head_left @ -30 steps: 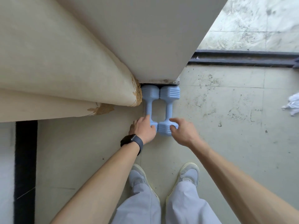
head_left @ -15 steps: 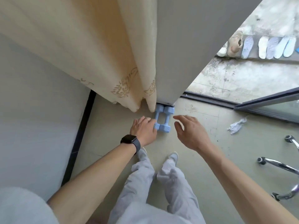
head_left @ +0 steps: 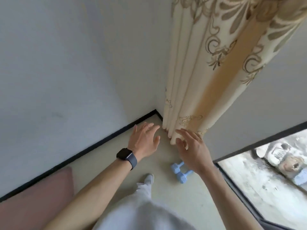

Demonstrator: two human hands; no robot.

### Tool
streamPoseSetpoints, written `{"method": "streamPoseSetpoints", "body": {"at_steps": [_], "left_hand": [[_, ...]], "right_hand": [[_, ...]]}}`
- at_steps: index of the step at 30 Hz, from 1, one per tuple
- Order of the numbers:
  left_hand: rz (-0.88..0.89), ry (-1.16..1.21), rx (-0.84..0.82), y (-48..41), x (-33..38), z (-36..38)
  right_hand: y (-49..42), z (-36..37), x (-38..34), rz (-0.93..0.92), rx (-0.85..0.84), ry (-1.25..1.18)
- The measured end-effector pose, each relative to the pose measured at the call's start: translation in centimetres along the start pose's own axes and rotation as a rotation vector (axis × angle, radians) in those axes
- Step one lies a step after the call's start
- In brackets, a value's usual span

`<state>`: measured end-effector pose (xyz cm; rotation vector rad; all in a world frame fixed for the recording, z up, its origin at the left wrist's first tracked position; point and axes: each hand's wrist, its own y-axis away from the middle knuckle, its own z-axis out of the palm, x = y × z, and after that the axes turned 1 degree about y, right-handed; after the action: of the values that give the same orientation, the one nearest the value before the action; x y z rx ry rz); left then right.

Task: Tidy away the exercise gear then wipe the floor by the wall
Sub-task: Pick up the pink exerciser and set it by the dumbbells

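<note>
Pale walls (head_left: 66, 72) meet in a corner, with a black strip (head_left: 83, 153) along the bottom. A big cream curtain (head_left: 207, 80) with gold swirls hangs down in that corner to just above the floor. The floor (head_left: 191, 205) is light green. A pink mat (head_left: 33, 205) lies on it by the wall on the left. On the right is an open doorway with grey ground outside.

The person stands and looks down at grey trousers (head_left: 142, 205) and one white shoe (head_left: 149, 178). Both arms reach out toward the corner. The left hand (head_left: 143, 141) is flat, with its fingers spread wide, and holds nothing. The right hand (head_left: 193, 150) is at the bottom edge of the curtain. Its fingers are spread and a little bent, and I cannot tell if they touch the cloth.

Two blue dumbbells (head_left: 180, 171) lie side by side on the floor close to the doorway wall, under the right wrist. No hand touches them.

A black watch (head_left: 125, 154) is on the left wrist and a thin ring (head_left: 147, 126) is on one left finger.
</note>
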<state>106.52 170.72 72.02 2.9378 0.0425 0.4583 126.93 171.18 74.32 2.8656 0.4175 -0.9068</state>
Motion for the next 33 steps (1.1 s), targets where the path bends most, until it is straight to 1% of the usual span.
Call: {"method": "streamPoseSetpoints", "body": {"at_steps": [2, 4, 5, 8, 13, 15, 18, 22, 24, 30, 33], "left_hand": [[-0.118, -0.004, 0.082, 3.8, -1.4, -0.6], [-0.22, -0.02, 0.167, 8.1, -2.7, -1.0], [-0.269, -0.029, 0.202, 10.4, -3.4, -1.1], [-0.454, -0.024, 0.281, 18.1, -5.7, -1.4], [-0.747, -0.057, 0.382, 32.9, -8.8, -2.8], [-0.852, -0.06, 0.454, 39.6, -9.3, -3.5], [-1.044, -0.074, 0.532, 49.6, -10.0, -3.7], [-1.294, -0.073, 0.616, 63.4, -11.3, -2.9], [-1.4, -0.057, 0.673, 70.4, -11.6, -2.3], [-1.65, -0.081, 0.704, 91.0, -14.3, 0.6], [-1.72, -0.084, 0.699, 99.8, -16.4, 1.1]], "right_hand": [[0.7, 0.0, -1.4, -0.179, -0.002, 0.022], [1.7, 0.3, -2.8, -0.315, -0.003, 0.031], [2.1, 0.7, -3.5, -0.359, -0.026, 0.03], [4.2, 2.5, -6.7, -0.483, -0.165, 0.048], [9.7, 6.5, -16.2, -0.745, -0.301, 0.023], [12.9, 8.1, -20.7, -0.877, -0.35, -0.004], [18.7, 10.7, -27.4, -1.07, -0.43, -0.053], [28.0, 14.4, -35.8, -1.276, -0.561, -0.078], [33.1, 16.5, -39.6, -1.376, -0.6, -0.08], [48.8, 24.9, -49.0, -1.568, -0.694, -0.062], [56.3, 28.2, -53.2, -1.599, -0.728, -0.066]]}}
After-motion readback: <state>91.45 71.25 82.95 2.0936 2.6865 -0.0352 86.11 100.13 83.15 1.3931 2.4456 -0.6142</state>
